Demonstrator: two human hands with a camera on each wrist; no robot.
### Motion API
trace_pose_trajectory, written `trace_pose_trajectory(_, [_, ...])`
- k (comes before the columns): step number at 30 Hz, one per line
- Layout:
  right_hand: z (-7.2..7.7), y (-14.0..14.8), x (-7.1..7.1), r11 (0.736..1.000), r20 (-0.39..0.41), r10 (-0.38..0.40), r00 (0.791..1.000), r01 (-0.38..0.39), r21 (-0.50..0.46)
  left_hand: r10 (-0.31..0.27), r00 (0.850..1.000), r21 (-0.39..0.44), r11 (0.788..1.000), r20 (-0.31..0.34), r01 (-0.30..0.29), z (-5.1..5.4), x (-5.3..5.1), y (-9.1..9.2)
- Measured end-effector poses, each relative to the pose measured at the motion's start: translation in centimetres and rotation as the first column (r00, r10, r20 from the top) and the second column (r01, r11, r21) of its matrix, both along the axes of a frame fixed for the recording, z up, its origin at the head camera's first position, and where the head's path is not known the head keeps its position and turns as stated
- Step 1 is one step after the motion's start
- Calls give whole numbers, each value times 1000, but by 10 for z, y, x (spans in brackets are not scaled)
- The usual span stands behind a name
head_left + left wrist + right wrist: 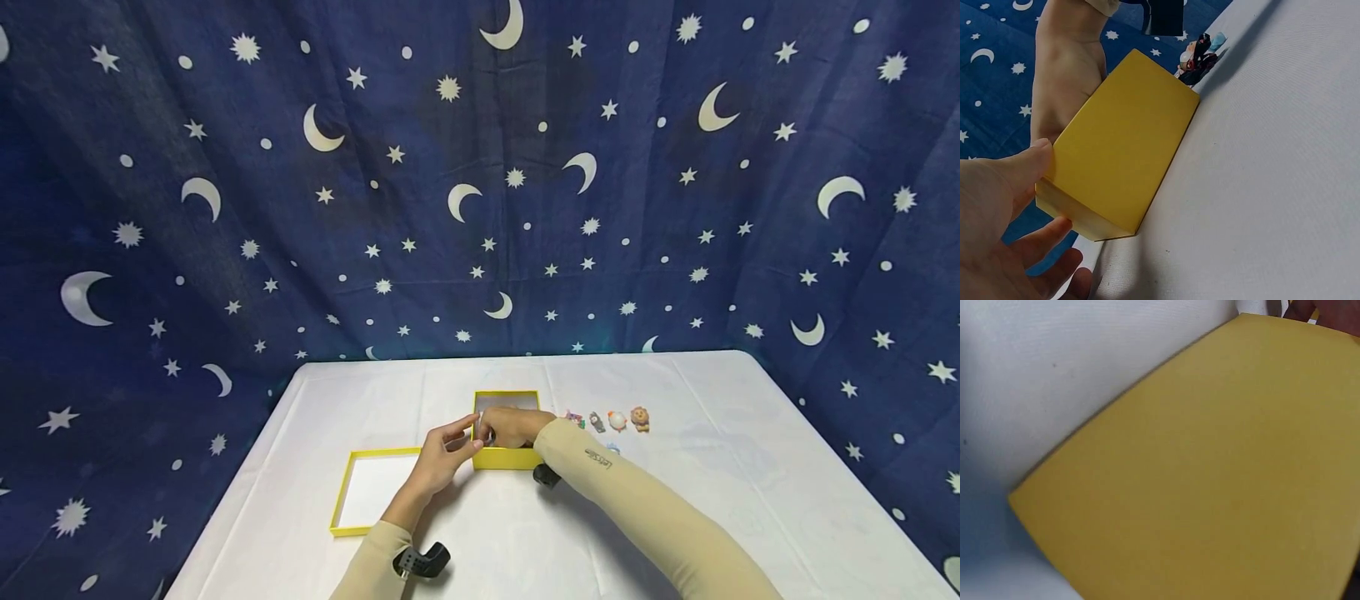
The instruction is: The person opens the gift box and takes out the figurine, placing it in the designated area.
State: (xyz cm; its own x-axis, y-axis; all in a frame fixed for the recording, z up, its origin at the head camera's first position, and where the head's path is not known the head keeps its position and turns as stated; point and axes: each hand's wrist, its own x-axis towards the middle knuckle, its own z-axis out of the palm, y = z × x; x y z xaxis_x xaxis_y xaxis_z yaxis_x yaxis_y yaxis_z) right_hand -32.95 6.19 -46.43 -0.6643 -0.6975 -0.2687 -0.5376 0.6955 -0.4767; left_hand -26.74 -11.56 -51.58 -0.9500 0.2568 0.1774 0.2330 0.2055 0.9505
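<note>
An open yellow box (506, 458) stands on the table, with a grey-white inside. At its left wall my left hand (438, 458) holds the near-left corner, thumb at the rim and fingertips against the side; the left wrist view shows this hand (997, 219) with its lower fingers free of the cardboard. My right hand (510, 427) reaches down into the box near the left wall, its fingers bent. The near wall hides those fingertips, so whatever they touch cannot be made out. Filling most of the right wrist view is the box's yellow outer wall (1197, 469).
Left of the box lies a yellow-rimmed white lid (375, 492), inside up. To the right stand a lion figure (640, 418), a white round figure with orange parts (617, 420), a grey figure (597, 422) and a multicoloured one (575, 419). A blue item (613, 448) is partly behind my right sleeve.
</note>
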Motion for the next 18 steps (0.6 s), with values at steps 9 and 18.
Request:
trace_pose_trajectory(9, [12,10,7,970,-126,-7,992,37,239,9,1000,-2,1000,18,-9,1,1,1])
trace_pose_trajectory(18, [15,28,13,945,-284,4,959,89,314,37,999,9,999,18,-37,0,1,3])
